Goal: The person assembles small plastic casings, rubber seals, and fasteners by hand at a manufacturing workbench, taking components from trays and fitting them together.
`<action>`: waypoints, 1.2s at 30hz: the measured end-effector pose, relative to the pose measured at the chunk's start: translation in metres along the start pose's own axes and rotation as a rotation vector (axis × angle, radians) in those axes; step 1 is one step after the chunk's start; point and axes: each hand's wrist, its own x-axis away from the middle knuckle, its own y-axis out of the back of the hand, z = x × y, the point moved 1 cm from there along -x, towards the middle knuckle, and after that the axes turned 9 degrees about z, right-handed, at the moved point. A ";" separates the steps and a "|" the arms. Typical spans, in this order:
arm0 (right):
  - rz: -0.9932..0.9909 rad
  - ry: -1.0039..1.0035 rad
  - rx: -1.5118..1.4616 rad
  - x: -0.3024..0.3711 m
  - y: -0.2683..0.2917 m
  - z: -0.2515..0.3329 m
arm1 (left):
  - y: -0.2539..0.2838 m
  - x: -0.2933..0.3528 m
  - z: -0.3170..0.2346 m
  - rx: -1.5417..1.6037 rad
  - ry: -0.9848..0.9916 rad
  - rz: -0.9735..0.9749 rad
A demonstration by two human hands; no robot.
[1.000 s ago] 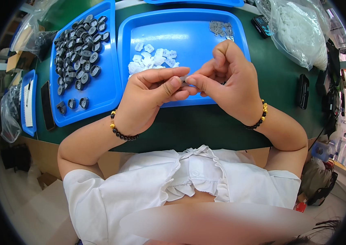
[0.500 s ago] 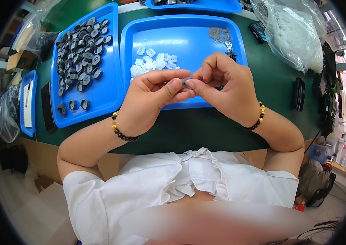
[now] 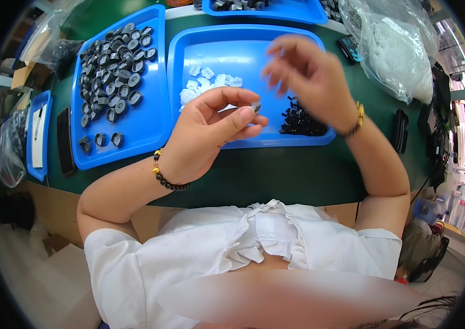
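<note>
Between the thumb and fingers of my left hand (image 3: pixel 210 123) is a small grey-and-white plastic part (image 3: pixel 256 106), mostly covered by the fingertips. My right hand (image 3: pixel 314 82) is apart from it, raised over the right side of the middle blue tray (image 3: pixel 221 39). Motion smears its fingers, so whether they hold anything does not show. Small white plastic pieces (image 3: pixel 204 83) lie in that tray beside my left hand. A heap of tiny black pieces (image 3: pixel 302 122) lies in its near right corner, just below my right hand.
On the left, another blue tray (image 3: pixel 153 129) holds many round dark grey parts (image 3: pixel 114 71). A phone (image 3: pixel 64 140) and a small tray with paper (image 3: pixel 38 134) lie further left. A clear bag of white pieces (image 3: pixel 397 55) and a black case (image 3: pixel 401 130) are at right.
My right hand has come away from the part in my left hand and moved up and to the right, uncovering the black pieces. The left hand stays nearly in place.
</note>
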 end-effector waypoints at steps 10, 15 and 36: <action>0.178 0.357 1.178 -0.160 0.034 -0.043 | 0.000 -0.001 -0.004 0.023 0.111 0.059; 0.226 0.204 1.312 -0.196 0.028 -0.058 | -0.003 -0.001 -0.006 0.052 0.133 0.074; -0.261 -0.248 0.456 -0.124 0.250 -0.152 | 0.002 0.001 -0.001 -0.035 0.094 0.092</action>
